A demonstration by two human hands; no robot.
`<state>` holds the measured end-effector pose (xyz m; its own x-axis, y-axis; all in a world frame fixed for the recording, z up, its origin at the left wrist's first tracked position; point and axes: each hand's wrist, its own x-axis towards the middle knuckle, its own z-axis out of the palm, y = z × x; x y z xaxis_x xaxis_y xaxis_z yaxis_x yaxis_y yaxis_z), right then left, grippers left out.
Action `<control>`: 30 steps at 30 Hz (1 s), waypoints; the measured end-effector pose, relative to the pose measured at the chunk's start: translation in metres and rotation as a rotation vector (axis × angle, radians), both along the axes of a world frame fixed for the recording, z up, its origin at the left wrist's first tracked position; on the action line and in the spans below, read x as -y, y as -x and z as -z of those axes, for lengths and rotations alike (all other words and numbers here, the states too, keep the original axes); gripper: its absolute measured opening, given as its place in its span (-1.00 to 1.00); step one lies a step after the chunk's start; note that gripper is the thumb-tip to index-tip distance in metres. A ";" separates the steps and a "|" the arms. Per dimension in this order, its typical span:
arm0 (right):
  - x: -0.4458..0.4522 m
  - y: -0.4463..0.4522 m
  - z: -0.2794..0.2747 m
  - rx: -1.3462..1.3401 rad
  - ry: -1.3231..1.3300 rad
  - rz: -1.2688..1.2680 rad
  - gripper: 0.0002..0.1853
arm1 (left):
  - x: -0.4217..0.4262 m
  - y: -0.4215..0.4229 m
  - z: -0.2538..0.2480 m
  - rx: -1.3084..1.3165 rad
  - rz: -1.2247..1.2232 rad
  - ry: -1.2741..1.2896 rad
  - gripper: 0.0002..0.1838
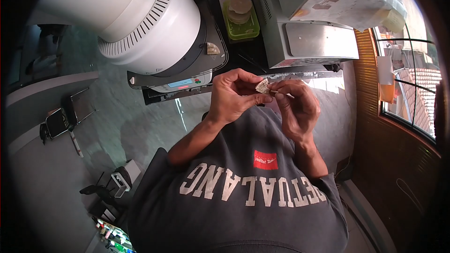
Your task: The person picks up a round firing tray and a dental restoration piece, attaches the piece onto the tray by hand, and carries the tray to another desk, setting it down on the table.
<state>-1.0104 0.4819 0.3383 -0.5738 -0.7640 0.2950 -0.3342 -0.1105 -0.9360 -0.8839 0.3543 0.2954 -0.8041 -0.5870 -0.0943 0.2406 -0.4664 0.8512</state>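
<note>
In front of my chest, my left hand [234, 94] pinches a small wedge-shaped beige piece [262, 86] with a dotted, grid-like surface between thumb and fingers. My right hand [297, 105] is closed in a pinch just beside it, fingertips close to the piece's right edge. Something small and pale shows at those fingertips, too small to name. A similar dotted wedge [213, 48] lies on the dark ledge of the white rounded machine [154, 23], beyond my left hand.
A green tray [243, 32] with stacked round pale discs [239, 9] stands beyond my hands. To its right is a grey boxy machine [321, 40] with a metal panel. A lit display [180, 84] sits on the white machine's front. A chair [61, 122] stands at left, a window [410, 65] at right.
</note>
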 end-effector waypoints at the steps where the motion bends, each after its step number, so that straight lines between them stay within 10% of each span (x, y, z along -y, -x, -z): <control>1: -0.001 0.002 0.001 -0.027 0.001 -0.007 -0.87 | 0.000 0.000 0.001 -0.020 -0.005 0.007 -0.61; 30: 0.006 -0.012 0.001 -0.041 0.012 0.100 -0.82 | -0.010 0.003 0.005 -0.016 -0.244 0.343 -0.62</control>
